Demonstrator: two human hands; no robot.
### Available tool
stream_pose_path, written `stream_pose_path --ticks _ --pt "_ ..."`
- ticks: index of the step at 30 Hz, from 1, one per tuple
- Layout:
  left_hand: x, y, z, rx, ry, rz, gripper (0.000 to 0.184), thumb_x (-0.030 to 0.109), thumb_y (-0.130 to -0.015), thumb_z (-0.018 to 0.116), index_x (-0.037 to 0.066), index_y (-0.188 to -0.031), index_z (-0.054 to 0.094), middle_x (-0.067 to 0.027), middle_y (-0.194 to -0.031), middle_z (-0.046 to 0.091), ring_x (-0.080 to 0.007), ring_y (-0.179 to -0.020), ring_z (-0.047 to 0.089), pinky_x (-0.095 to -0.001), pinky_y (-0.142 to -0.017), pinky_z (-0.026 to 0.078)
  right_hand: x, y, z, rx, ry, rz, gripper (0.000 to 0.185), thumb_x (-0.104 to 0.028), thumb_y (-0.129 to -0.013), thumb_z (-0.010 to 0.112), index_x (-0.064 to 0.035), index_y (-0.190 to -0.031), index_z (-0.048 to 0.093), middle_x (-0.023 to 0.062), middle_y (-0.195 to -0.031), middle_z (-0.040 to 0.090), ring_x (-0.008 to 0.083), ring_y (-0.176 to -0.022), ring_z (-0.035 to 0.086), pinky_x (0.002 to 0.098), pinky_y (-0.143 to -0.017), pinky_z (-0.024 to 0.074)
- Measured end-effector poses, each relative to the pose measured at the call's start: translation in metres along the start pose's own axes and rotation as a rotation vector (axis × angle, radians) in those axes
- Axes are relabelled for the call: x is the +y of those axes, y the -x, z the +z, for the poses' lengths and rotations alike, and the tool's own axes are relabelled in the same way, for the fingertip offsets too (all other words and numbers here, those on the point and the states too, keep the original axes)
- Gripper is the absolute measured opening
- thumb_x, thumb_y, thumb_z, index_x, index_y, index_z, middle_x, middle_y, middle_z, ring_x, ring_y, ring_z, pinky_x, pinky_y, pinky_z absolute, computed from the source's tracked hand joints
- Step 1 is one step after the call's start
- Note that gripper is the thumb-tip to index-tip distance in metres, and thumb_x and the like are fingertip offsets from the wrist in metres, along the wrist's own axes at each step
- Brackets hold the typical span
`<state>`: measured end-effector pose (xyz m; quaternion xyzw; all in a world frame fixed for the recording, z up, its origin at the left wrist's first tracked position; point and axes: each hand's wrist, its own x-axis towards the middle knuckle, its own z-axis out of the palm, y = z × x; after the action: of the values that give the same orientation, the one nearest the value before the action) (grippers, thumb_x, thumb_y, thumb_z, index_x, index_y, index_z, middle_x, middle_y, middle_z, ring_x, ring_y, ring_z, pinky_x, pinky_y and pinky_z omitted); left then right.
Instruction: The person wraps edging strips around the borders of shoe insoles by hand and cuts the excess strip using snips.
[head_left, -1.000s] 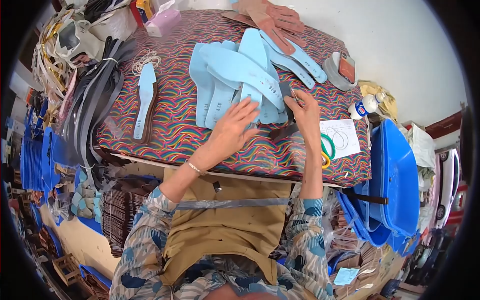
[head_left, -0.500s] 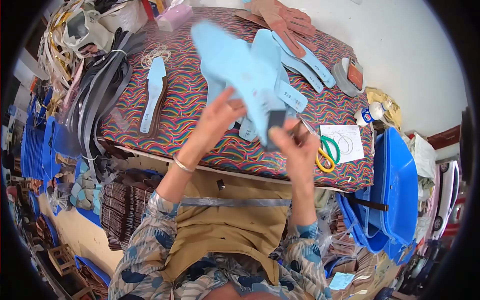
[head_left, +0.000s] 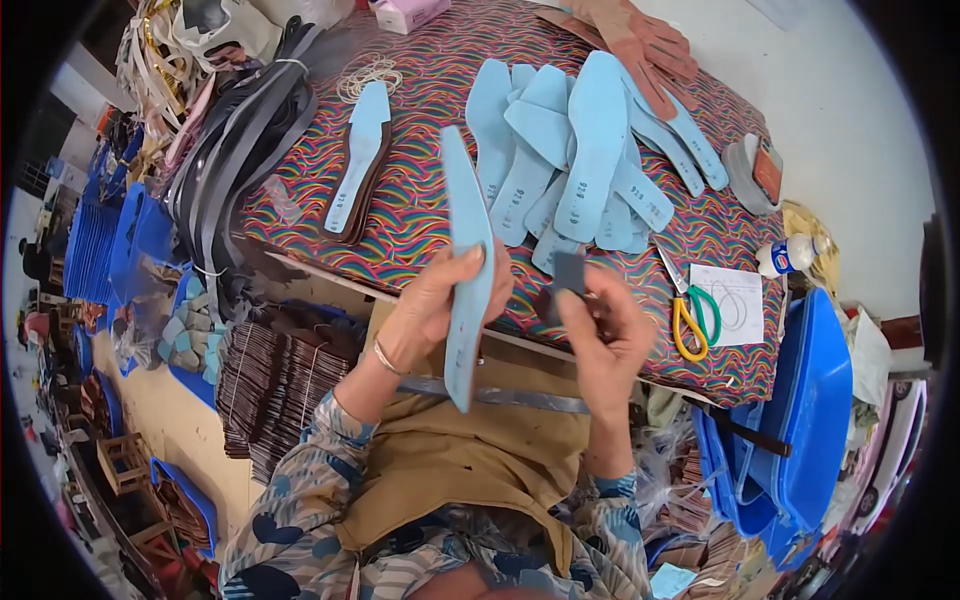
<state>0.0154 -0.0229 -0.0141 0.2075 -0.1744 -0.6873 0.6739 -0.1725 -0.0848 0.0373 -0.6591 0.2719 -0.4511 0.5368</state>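
At the hands (head_left: 428,304) (head_left: 610,345): curved insole (head_left: 467,318); dark rectangle (head_left: 569,271).

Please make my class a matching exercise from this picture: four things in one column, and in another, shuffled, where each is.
Things
1. Raised pale-blue sole-shaped piece
2. Dark grey rectangular piece
3. Metal scissors with green and yellow handles
4. Reddish-brown gloves

Places
A. Partly over a white paper sheet
B. In the right hand
C. At the far side of the patterned table
D. In the left hand

Pairs: 1-D, 2-B, 3-A, 4-C
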Motion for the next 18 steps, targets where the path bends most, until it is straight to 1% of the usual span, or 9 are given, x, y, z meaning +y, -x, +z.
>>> stream_pose_path --ticks 2,5,7,9,10,12,13,15,18 --pt "-0.007 0.000 0.003 -0.155 0.206 -0.046 0.041 0.032 -0.086 0.071 0.004 -0.110 0.053 -0.0030 -0.066 0.046 -0.0136 -0.051 0.044 -0.0251 -0.039 0.033 0.005 -0.004 0.013 -0.027 -0.010 0.018 0.024 0.006 -0.085 0.064 0.0004 -0.108 0.064 -0.0026 -0.092 0.061 -0.0002 -0.072 0.050 0.0161 -0.059 0.0375" --pt "-0.009 0.007 0.002 -0.106 0.192 -0.076 0.043 0.032 -0.085 0.072 0.004 -0.113 0.053 -0.0034 -0.066 0.047 -0.0141 -0.050 0.044 -0.0246 -0.039 0.033 0.009 -0.009 0.028 -0.102 -0.008 -0.054 0.023 0.005 -0.085 0.062 0.0008 -0.108 0.065 -0.0048 -0.087 0.058 -0.0007 -0.063 0.040 0.0175 -0.053 0.0309" --pt "-0.007 0.011 0.004 -0.117 0.192 -0.056 0.043 0.030 -0.086 0.071 0.004 -0.115 0.054 -0.0043 -0.069 0.050 -0.0148 -0.050 0.046 -0.0248 -0.040 0.036 0.009 -0.007 0.034 -0.095 -0.043 -0.009 0.024 0.005 -0.086 0.062 0.0010 -0.109 0.065 -0.0052 -0.086 0.057 -0.0010 -0.063 0.040 0.0172 -0.053 0.0309" --pt "-0.004 0.013 0.013 0.062 0.009 0.091 0.037 0.024 -0.085 0.072 0.004 -0.113 0.058 -0.0057 -0.076 0.060 -0.0150 -0.057 0.056 -0.0257 -0.047 0.045 0.011 -0.006 0.035 -0.087 -0.069 0.037 0.024 0.005 -0.086 0.061 0.0012 -0.109 0.065 -0.0056 -0.085 0.057 -0.0012 -0.064 0.040 0.0170 -0.053 0.0310" --pt "-0.004 0.014 0.013 0.060 0.013 0.090 0.037 0.024 -0.085 0.072 0.004 -0.113 0.058 -0.0057 -0.076 0.060 -0.0150 -0.057 0.056 -0.0257 -0.047 0.045 0.013 -0.006 0.035 -0.085 -0.070 0.056 0.024 0.005 -0.086 0.061 0.0017 -0.110 0.065 -0.0060 -0.083 0.057 -0.0014 -0.064 0.040 0.0169 -0.053 0.0309" --pt "-0.002 0.017 0.012 0.267 -0.246 0.183 0.026 0.016 -0.084 0.072 0.004 -0.106 0.062 -0.0070 -0.085 0.067 -0.0135 -0.068 0.064 -0.0275 -0.057 0.053 0.016 -0.007 0.034 -0.082 -0.065 0.076 0.025 0.005 -0.086 0.060 0.0022 -0.110 0.065 -0.0064 -0.082 0.056 -0.0016 -0.064 0.039 0.0168 -0.053 0.0307" --pt "-0.001 0.018 0.016 0.266 -0.242 0.181 0.026 0.016 -0.084 0.072 0.004 -0.106 0.062 -0.0070 -0.085 0.067 -0.0135 -0.068 0.064 -0.0275 -0.057 0.053 0.016 -0.006 0.034 -0.077 -0.066 0.090 0.026 0.006 -0.086 0.060 0.0027 -0.111 0.065 -0.0071 -0.080 0.055 -0.0015 -0.064 0.039 0.0167 -0.054 0.0303" --pt "0.002 0.020 0.024 0.348 -0.315 0.191 0.020 0.011 -0.083 0.073 0.004 -0.101 0.066 -0.0066 -0.089 0.070 -0.0109 -0.075 0.066 -0.0276 -0.065 0.055 0.017 -0.006 0.033 -0.071 -0.063 0.106 0.026 0.007 -0.086 0.059 0.0031 -0.111 0.064 -0.0078 -0.079 0.054 -0.0014 -0.064 0.038 0.0167 -0.054 0.0298" --pt "0.000 0.020 0.020 0.376 -0.371 0.215 0.020 0.012 -0.083 0.074 0.004 -0.100 0.068 -0.0057 -0.088 0.070 -0.0100 -0.073 0.065 -0.0264 -0.065 0.054 0.020 -0.005 0.031 -0.094 -0.069 0.068 0.028 0.007 -0.086 0.059 0.0029 -0.112 0.065 -0.0082 -0.076 0.052 -0.0008 -0.063 0.037 0.0172 -0.053 0.0287"
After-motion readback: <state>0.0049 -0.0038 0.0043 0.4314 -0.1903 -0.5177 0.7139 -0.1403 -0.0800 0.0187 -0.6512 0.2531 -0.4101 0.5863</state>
